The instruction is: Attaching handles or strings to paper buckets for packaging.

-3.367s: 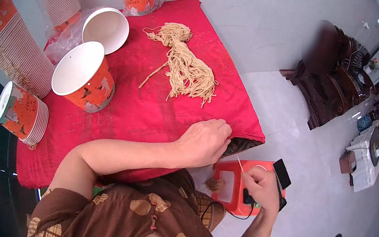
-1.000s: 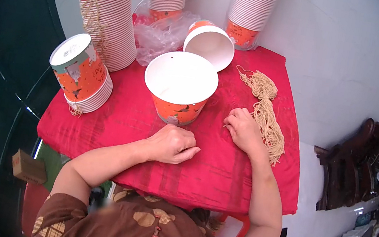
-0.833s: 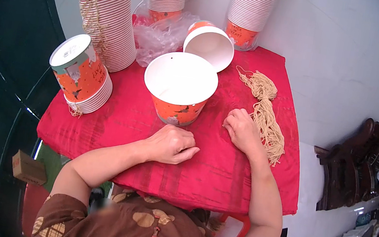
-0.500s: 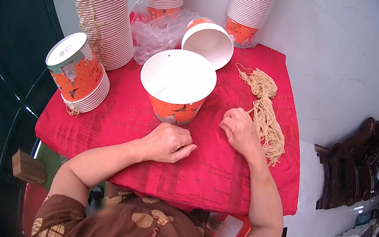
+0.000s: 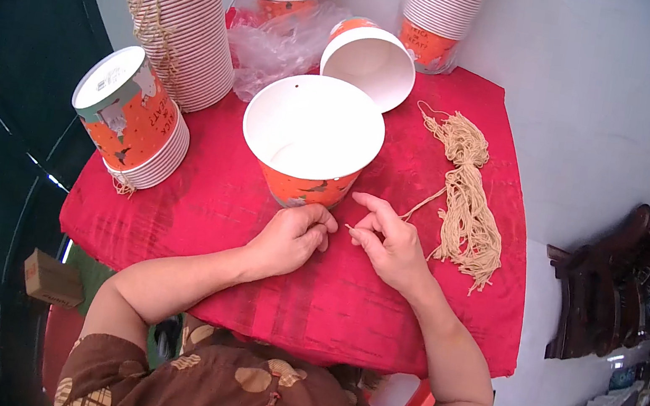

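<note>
Knuckles uppermost, the left hand (image 5: 290,238) curls into a narrow fold above the red cloth-covered desk (image 5: 366,320); whether anything sits inside it cannot be told. Just beside it, the right hand (image 5: 387,240) stretches its index finger forward while thumb and another finger pinch a short, pale, slender sliver (image 5: 350,227), too small to identify. Near the same hand lies a soft beige yarn bundle (image 5: 465,204), cinched at its neck, fraying into loose ends, one twisted strand reaching toward the fingers. Just beyond both hands stands an upright, tapered orange-printed bucket (image 5: 312,137), smooth white inside with a small dark hole near its far rim. Behind it, a similar white-lined bucket (image 5: 376,71) lies on its side by crumpled clear plastic wrap (image 5: 276,55). Leftward are an upside-down short stack of orange buckets (image 5: 134,122) and a tall, tilted column of ribbed white rims (image 5: 180,18) draped with knotted cord (image 5: 150,18).
</note>
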Demonstrator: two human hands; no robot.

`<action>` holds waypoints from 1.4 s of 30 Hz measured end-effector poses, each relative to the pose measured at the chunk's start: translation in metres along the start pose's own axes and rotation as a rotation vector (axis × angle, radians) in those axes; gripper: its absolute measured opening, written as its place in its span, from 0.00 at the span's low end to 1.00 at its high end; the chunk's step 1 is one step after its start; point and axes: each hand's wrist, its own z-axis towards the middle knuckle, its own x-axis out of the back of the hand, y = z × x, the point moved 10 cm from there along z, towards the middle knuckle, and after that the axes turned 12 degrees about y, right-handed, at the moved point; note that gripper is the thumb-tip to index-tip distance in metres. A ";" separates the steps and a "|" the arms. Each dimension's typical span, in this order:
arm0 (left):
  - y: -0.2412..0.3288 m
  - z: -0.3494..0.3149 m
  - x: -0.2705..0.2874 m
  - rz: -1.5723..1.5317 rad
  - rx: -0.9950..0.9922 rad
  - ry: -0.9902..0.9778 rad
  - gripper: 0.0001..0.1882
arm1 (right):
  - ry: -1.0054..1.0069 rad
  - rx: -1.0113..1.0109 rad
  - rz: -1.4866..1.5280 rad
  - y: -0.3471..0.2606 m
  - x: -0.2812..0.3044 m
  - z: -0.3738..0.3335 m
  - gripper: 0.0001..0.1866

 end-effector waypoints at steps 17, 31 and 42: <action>-0.013 -0.010 -0.016 -0.227 0.249 -0.188 0.15 | 0.020 0.292 -0.095 -0.034 -0.013 -0.010 0.27; 0.039 -0.009 0.014 0.114 -0.346 0.141 0.05 | 0.034 0.204 -0.142 -0.029 -0.006 -0.008 0.04; 0.115 -0.050 0.068 0.338 -0.943 0.650 0.23 | 0.000 0.157 -0.141 -0.013 -0.016 -0.011 0.03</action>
